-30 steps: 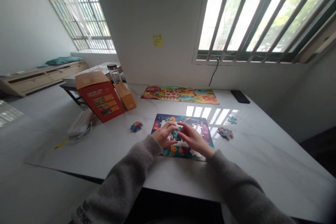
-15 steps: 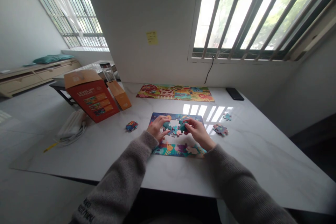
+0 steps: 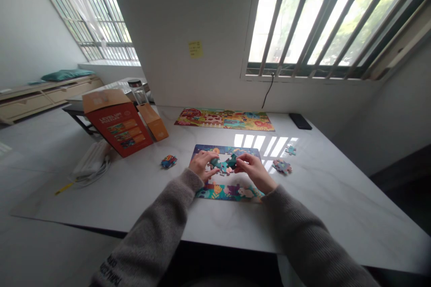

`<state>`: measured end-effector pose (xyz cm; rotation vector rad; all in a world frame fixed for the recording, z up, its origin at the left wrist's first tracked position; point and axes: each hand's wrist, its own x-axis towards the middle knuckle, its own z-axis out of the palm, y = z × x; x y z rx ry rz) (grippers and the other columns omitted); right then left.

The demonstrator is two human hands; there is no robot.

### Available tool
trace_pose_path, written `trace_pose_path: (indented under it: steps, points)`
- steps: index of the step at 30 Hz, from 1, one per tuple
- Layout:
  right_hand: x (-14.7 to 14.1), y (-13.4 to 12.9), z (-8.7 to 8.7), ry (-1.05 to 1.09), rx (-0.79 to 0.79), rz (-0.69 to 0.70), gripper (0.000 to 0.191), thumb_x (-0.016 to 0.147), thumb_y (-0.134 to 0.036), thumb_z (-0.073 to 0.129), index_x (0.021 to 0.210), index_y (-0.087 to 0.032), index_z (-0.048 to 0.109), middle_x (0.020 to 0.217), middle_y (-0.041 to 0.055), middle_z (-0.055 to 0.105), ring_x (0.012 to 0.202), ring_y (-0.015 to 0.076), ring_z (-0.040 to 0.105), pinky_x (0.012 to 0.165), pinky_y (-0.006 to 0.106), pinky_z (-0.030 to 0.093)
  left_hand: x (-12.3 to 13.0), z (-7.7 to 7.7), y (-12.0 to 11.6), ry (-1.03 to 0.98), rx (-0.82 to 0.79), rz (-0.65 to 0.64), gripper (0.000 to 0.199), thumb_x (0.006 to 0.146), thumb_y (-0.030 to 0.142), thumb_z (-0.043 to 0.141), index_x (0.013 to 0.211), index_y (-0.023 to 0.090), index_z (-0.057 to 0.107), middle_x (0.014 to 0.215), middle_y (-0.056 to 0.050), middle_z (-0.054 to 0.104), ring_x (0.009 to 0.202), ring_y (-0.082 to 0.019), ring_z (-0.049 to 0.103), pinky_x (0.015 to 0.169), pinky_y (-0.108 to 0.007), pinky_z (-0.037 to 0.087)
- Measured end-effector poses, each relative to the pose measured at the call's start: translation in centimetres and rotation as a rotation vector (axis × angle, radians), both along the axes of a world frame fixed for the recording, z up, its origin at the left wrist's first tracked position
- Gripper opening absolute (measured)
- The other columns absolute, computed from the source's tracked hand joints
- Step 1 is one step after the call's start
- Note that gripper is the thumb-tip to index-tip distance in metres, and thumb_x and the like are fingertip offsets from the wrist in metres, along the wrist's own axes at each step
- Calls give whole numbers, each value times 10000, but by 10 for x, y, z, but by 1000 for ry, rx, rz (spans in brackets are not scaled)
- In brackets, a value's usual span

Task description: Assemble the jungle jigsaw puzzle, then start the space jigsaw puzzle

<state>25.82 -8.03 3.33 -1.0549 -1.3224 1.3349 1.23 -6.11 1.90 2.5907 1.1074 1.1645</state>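
the left hand (image 3: 202,164) pinches a teal jigsaw piece (image 3: 215,163) and the right hand (image 3: 254,170) a second teal piece (image 3: 231,160), both over the gap in the partly built jigsaw puzzle (image 3: 229,193), near the front edge of the marble bench (image 3: 323,197).

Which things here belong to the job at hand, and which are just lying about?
Job:
left hand
right hand
teal jigsaw pieces in both hands
part-built jigsaw
loose jigsaw pieces

Lying about:
orange puzzle box
long finished jigsaw
phone
glass jar
white cord bundle
sticky note
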Motion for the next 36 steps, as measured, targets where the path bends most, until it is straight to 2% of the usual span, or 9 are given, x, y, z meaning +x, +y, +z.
trace_pose_path:
  steps: [5, 9, 15, 17, 20, 22, 25, 30, 36]
  points:
    - [2, 7, -11, -226, 178, -81, 293, 811, -444, 695, 929, -190, 607, 687, -9, 656, 642, 159, 629, 617, 293, 492, 0, -3, 3, -37, 14, -48, 409, 797, 293, 777, 1159, 204, 607, 1154, -100, 697, 1085, -282, 632, 980, -462, 495]
    - [-7, 15, -20, -449, 277, -96, 150, 824, -330, 642, 872, -193, 608, 716, 5, 669, 660, 163, 623, 610, 278, 458, 1, -5, 3, -39, 24, -78, 478, 773, 405, 803, 1166, 203, 621, 1137, -114, 690, 1078, -287, 644, 954, -446, 522]
    - [-15, 13, -8, -551, 399, -96, 116, 886, -292, 565, 885, -199, 635, 832, 41, 668, 796, 186, 621, 729, 311, 476, 9, 0, -6, -52, 75, -76, 469, 809, 448, 764, 1181, 209, 608, 1148, -113, 650, 1089, -269, 642, 951, -412, 538]
    - [-15, 7, 0, -459, 369, -35, 214, 942, -365, 512, 1009, -202, 634, 807, 28, 644, 761, 177, 602, 715, 309, 474, 13, 0, -9, -57, 88, -118, 461, 827, 440, 746, 1199, 213, 593, 1161, -111, 633, 1101, -260, 636, 956, -401, 543]
    - [-17, -3, 6, -290, 278, 171, 386, 944, -450, 529, 1247, -213, 555, 733, -23, 572, 653, 149, 542, 621, 273, 444, 20, 0, -11, -22, 99, -176, 477, 849, 452, 715, 1238, 213, 573, 1166, -115, 627, 1104, -264, 631, 963, -414, 541]
    - [-17, -8, 6, -283, 293, 224, 408, 915, -445, 583, 1250, -214, 564, 706, -42, 515, 626, 135, 493, 584, 257, 402, 23, 0, -12, -6, 116, -215, 486, 864, 457, 694, 1257, 201, 566, 1176, -127, 630, 1109, -271, 625, 967, -422, 533]
    - [-10, -7, 4, -319, 316, 186, 310, 907, -411, 584, 1128, -197, 619, 686, -45, 482, 616, 127, 465, 570, 256, 371, 23, 1, -12, 7, 122, -204, 469, 876, 451, 679, 1252, 188, 581, 1167, -132, 643, 1097, -279, 616, 962, -433, 515]
    - [21, -3, -1, -396, 260, 29, 276, 849, -403, 636, 1005, -175, 621, 668, -40, 538, 611, 129, 504, 576, 260, 391, 16, -4, -8, 95, 41, -126, 153, 920, 263, 594, 1023, 210, 693, 1005, -80, 690, 990, -247, 609, 895, -403, 488]
    - [30, -14, -5, -445, 163, 35, 240, 816, -394, 650, 922, -182, 608, 666, -26, 587, 589, 127, 540, 518, 233, 421, 21, -20, -6, 192, -55, -157, 151, 876, 215, 620, 971, 238, 735, 976, -62, 685, 964, -243, 574, 871, -401, 458]
